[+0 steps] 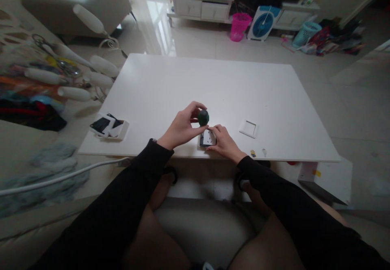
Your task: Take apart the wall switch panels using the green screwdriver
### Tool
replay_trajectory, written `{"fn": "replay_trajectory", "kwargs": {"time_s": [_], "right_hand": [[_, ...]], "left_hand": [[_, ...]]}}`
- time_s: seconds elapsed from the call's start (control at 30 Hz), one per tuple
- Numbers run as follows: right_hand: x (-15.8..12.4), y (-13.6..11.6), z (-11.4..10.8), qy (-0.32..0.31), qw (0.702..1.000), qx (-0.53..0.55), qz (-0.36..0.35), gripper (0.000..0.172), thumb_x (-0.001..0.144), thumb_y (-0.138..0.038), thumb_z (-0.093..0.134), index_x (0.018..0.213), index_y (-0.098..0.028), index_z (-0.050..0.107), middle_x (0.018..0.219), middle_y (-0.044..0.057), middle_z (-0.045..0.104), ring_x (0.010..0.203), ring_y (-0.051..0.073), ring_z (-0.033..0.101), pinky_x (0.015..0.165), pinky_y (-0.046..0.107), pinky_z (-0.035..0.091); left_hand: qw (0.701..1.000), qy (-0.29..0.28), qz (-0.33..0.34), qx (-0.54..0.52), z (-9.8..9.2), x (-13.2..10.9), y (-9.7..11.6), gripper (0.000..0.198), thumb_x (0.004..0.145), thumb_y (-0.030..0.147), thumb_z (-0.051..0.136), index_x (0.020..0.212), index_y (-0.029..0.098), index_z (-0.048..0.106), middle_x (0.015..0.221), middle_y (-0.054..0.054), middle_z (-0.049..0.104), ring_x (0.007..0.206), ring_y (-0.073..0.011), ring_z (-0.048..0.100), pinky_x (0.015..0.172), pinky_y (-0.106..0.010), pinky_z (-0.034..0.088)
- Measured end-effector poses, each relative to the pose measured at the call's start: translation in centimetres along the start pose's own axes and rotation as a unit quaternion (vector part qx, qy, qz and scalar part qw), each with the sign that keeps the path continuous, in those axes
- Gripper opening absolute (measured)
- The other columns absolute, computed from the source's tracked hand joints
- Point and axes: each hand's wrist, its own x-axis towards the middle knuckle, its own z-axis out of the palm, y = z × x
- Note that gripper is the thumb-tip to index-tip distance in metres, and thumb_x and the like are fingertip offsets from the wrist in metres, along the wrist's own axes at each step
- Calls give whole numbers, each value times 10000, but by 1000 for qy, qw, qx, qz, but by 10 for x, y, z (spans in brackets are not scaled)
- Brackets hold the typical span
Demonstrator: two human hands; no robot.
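Observation:
My left hand grips a dark green round knob, perhaps a screwdriver handle, with fingers curled round it, just above a small white socket unit lying near the front edge of the white table. My right hand rests on that socket unit, fingers pressing on it and holding it in place. A white square frame plate lies a short way to the right of my right hand. Two tiny screws or small parts sit at the table's front edge.
A small stack of white and black panels lies at the table's front left. A white cable runs across at left. Clutter with white handles and scissors sits left of the table. A pink basket and a fan stand on the floor behind.

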Motion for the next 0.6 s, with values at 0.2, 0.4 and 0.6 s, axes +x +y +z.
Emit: {"fn": "replay_trajectory", "kwargs": {"time_s": [0.2,0.4,0.6], "right_hand": [[2,3,2,3,1000,-2,3,823,663,-326,974,1362,-241,549,1265,115,539,1189,350,515,1035,519,495],[3,5,4,6,1000,-14,-11,822,673,-336,970,1367,-240,539,1253,115,552,1186,362,525,1038,554,494],[3,4,3,7,1000,-15,-10,850,664,-312,976,1383,-241,528,1263,115,551,1187,362,524,1041,548,498]], "left_hand": [[999,-31,-6,-32,4,-3,4,513,833,100,617,1284,229,409,888,4,677,844,-157,677,810,-327,567],[999,30,13,-18,15,1,-3,460,820,247,773,1157,228,460,1007,0,587,737,-100,631,678,-268,537],[998,32,6,-51,14,3,-8,459,818,292,810,1134,225,483,932,9,622,859,-155,698,779,-310,580]]}}
